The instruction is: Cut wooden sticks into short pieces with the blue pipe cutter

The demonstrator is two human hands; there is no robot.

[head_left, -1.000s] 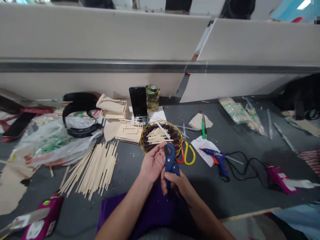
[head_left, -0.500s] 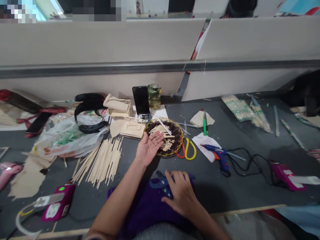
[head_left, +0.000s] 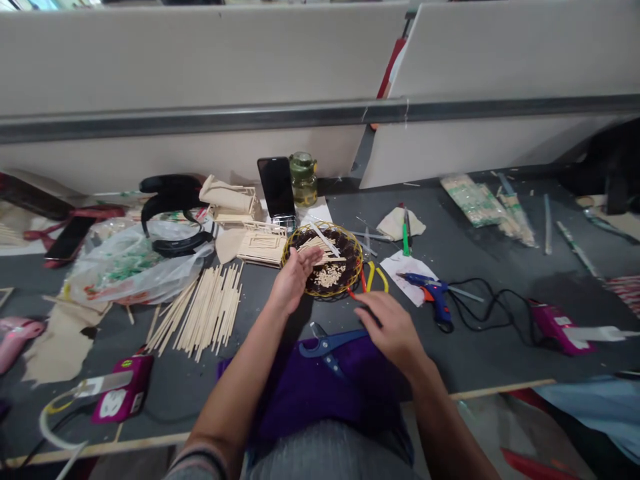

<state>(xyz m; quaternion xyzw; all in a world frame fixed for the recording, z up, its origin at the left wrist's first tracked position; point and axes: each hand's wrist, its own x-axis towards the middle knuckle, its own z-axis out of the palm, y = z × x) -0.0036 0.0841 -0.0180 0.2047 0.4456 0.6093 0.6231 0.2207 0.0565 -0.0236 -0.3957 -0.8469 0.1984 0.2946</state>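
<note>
2 bare hands are over the table [head_left: 490,260], and the right hand [head_left: 393,327] is the nearer to the blue cutter [head_left: 324,345], which lies on the purple cloth [head_left: 290,393], to the left of and closer to the body than that hand's fingers. 1 of its handles runs rightward, its end just beside the right hand; the other slants down and right; its hooked head points left. The right fingers are loosely bent, thumb apart, with nothing seen between them; whether they touch the scissors [head_left: 371,275] just beyond, I cannot tell. The left hand [head_left: 295,277] is held edge-on at the basket [head_left: 353,250], fingers straight toward the short stick pieces [head_left: 330,275], nothing visible in its grasp.
</note>
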